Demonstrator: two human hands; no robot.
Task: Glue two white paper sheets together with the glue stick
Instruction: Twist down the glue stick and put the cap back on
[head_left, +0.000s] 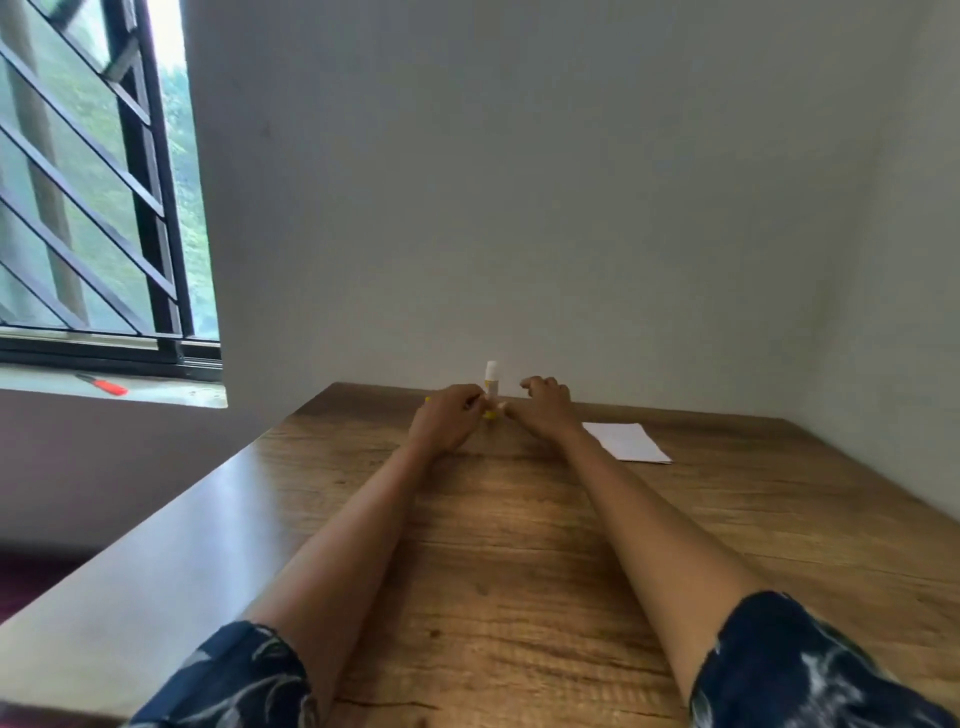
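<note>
— Nearest the lens, what shows?

— Two dark patterned sleeves (810, 670), at five and seven o'clock of the view, with bare forearms running out from them across a wooden table (519, 597) toward twelve o'clock.

— And the hands?

— Both reach the far end of the table, close to the grey wall (571, 208). The left hand (444, 418) lies just at nine o'clock of the glue stick (491, 382), its fingers curled in toward the base of the tube. Something yellow shows at its fingertips, beside the foot of the tube. Whether those fingers actually pinch it or only touch it cannot be told; it is too small and blurred.

— The right hand?

— The right hand (543, 410) sits at three o'clock of the glue stick, fingers loosely bent and raised off the wood, thumb stretched toward the tube's base. It appears to grasp nothing.

— Where is the glue stick itself?

— Upright between the two hands, a pale tube with a white top and a yellow band, standing near the far edge of the table.

— The paper?

— White paper sheets (626, 441) lie flat on the table at about four o'clock of the right hand, just beside the wrist, apparently stacked.

— Anything else?

— A barred window (93, 182) at ten o'clock, and an orange-red tool (104, 385) lying on its sill.
</note>
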